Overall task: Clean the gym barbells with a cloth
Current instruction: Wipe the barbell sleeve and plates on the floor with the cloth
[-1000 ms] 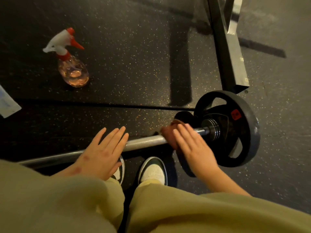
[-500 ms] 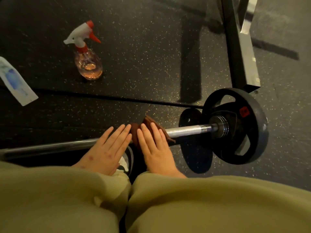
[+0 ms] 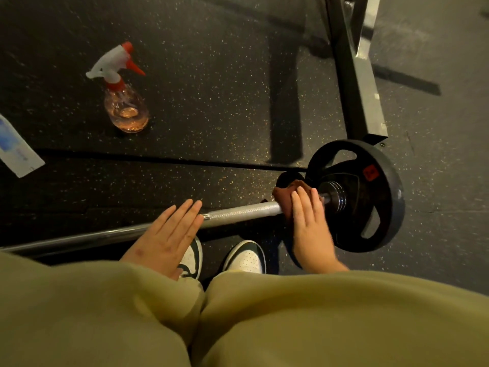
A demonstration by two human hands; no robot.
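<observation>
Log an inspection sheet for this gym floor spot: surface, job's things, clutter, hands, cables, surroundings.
Surface: dark speckled rubber floor, with a seam running across between the mats.
Job's things: the barbell lies on the floor with a black weight plate on its right end. A brown cloth is on the bar beside the collar. The spray bottle stands upright, apart from the bar.
Clutter: a white-and-blue packet lies at the left edge.
Hands: the left hand lies flat over the bar with fingers straight. The right hand presses the cloth onto the bar.
Cables: nothing seen.
Surroundings: a metal rack stands behind the plate; the person's shoes are under the bar.
</observation>
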